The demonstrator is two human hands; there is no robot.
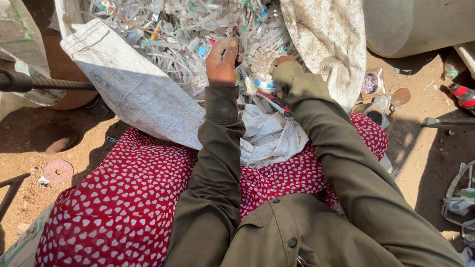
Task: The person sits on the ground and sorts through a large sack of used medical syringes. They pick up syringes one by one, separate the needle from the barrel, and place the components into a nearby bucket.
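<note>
The left hand [221, 60] rests on the heap of clear plastic scrap [188, 29] in the open white sack [133, 89], fingers curled around a small piece. The right hand [282, 62] is sunk in the scrap beside it, grip unseen.

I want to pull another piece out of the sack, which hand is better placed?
Probably the left hand: it rests in plain view on the plastic scrap pile. The right hand is mostly hidden behind its sleeve.
</note>
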